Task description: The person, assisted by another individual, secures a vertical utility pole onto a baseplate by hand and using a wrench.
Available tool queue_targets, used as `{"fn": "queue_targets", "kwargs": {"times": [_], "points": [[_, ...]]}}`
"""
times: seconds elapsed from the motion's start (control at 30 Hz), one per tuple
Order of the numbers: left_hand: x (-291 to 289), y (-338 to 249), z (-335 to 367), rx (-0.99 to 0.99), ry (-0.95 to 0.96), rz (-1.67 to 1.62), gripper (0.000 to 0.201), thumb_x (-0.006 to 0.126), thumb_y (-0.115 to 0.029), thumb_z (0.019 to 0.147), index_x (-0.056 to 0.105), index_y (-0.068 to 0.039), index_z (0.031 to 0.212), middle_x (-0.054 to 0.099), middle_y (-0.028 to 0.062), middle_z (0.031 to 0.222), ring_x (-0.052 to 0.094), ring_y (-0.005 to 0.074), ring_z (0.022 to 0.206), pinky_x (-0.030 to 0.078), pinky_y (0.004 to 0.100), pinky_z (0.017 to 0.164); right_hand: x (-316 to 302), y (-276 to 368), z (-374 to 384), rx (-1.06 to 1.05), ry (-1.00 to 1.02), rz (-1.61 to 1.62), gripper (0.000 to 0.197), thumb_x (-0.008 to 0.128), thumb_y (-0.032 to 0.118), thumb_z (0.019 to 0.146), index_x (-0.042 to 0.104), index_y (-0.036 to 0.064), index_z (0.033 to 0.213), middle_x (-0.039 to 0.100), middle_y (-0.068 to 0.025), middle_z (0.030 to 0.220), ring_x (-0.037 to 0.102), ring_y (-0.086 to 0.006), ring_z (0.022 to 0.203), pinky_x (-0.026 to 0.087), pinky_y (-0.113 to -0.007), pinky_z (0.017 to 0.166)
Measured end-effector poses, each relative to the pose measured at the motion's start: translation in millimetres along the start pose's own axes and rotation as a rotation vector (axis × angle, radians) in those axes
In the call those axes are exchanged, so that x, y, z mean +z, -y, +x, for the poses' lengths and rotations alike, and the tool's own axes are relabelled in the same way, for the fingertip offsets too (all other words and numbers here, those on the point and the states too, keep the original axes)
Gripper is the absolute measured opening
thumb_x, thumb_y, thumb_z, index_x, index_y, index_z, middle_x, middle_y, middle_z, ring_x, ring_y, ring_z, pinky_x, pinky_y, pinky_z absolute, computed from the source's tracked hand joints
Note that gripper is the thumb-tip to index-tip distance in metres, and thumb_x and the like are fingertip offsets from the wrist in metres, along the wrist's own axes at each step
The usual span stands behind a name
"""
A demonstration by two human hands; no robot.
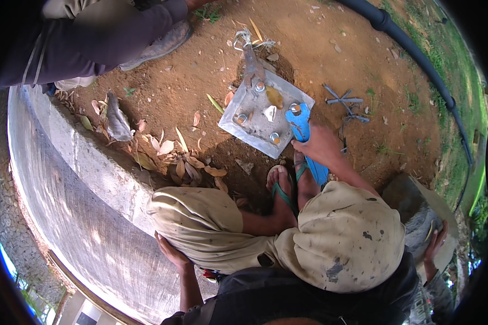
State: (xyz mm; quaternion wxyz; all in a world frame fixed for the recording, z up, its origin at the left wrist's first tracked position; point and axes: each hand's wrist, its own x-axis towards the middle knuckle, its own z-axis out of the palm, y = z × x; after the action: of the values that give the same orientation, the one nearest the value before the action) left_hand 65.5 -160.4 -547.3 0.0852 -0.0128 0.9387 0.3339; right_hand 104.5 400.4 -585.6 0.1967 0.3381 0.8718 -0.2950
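Stained khaki trousers (331, 238), green-strapped sandal (283, 189), dark shirt (287, 300).

Outdoor yard or worksite, clearly: bare reddish dirt (331, 54) with dry leaves (192, 165) mid-frame, curved concrete wall (76, 189) lower left, grass (461, 65) and black pipe (417, 51) upper right.

Left hand (173, 252) cups the bent left knee; right hand (320, 144) reaches forward, fingers curled.
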Motion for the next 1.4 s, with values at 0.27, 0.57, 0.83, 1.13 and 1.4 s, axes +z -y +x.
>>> {"fn": "queue_targets", "kwargs": {"times": [0.27, 0.57, 0.83, 1.13, 1.4], "points": [[-6.1, 15.4, -3.1, 0.240, 0.002, 0.194, 0.054, 0.036, -0.031, 0.113, 0.035, 0.002, 0.156, 0.041, 0.0309, 0.156, 0.046, 0.0456, 0.140, 0.037, 0.0559, 0.117, -29.1, -11.5, 18.8, -0.140, 0.021, -0.241, 0.047, 0.074, 0.027, 0.080, 0.064, 0.0014, 0.118, 0.073, -0.0260, 0.101, 0.070, -0.0444, 0.100, 0.056, -0.052, 0.090], [1.3, -11.6, 6.3, -0.107, 0.020, -0.183, 0.058, 0.031, -0.033, 0.112, 0.039, 0.009, 0.151, 0.046, 0.0306, 0.151, 0.049, 0.0449, 0.136, 0.037, 0.0526, 0.117, -58.4, -24.5, 62.2, -0.440, -0.205, -0.489, 0.051, 0.068, 0.007, 0.075, 0.065, 0.0062, 0.126, 0.067, -0.0192, 0.124, 0.063, -0.0385, 0.118, 0.047, -0.055, 0.105], [5.1, -18.4, 2.9, -0.168, -0.051, -0.152, 0.063, 0.029, -0.039, 0.112, 0.042, 0.010, 0.150, 0.048, 0.0278, 0.149, 0.049, 0.0376, 0.137, 0.036, 0.0493, 0.117, -32.1, -24.5, 6.3, -0.082, 0.108, -0.336, 0.052, 0.076, 0.030, 0.073, 0.067, -0.0031, 0.113, 0.073, -0.0269, 0.098, 0.071, -0.0439, 0.098, 0.057, -0.052, 0.089], [-8.7, 16.3, -3.0, 0.258, 0.002, 0.164, 0.056, 0.035, -0.033, 0.113, 0.037, 0.004, 0.155, 0.044, 0.0291, 0.154, 0.046, 0.0420, 0.141, 0.037, 0.0530, 0.118, -2.0, 0.9, -2.7, 0.015, 0.023, -0.138, 0.053, 0.077, 0.035, 0.070, 0.067, -0.0029, 0.106, 0.074, -0.0276, 0.095, 0.073, -0.0452, 0.090, 0.059, -0.053, 0.084], [6.8, -29.1, 4.8, -0.186, -0.090, -0.102, 0.063, 0.032, -0.040, 0.111, 0.043, 0.007, 0.151, 0.049, 0.0285, 0.149, 0.052, 0.0381, 0.135, 0.041, 0.0518, 0.115, 6.4, -4.4, 7.8, -0.027, -0.018, -0.047, 0.052, 0.077, 0.035, 0.072, 0.066, -0.0053, 0.103, 0.073, -0.0283, 0.095, 0.072, -0.0466, 0.092, 0.058, -0.054, 0.085]]}}
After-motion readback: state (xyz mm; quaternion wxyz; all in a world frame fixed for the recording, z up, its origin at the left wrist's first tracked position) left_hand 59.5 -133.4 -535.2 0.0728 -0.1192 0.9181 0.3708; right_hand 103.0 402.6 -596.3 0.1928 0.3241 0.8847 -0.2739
